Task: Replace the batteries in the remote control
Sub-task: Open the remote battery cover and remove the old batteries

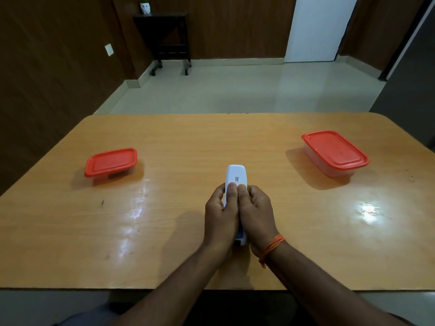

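A white remote control [236,175] lies lengthwise in front of me, back side up, with a small QR label showing near its far end. My left hand [220,212] and my right hand [255,210] grip it from either side. Both thumbs press side by side on its back, just below the label. The near end of the remote peeks out between my wrists. The hands hide its middle part. No batteries are in sight.
A wooden table [164,231] carries a small clear box with a red lid [110,162] at the left and a larger red-lidded box [335,151] at the right. Beyond the table's far edge lies a tiled floor with a dark side table.
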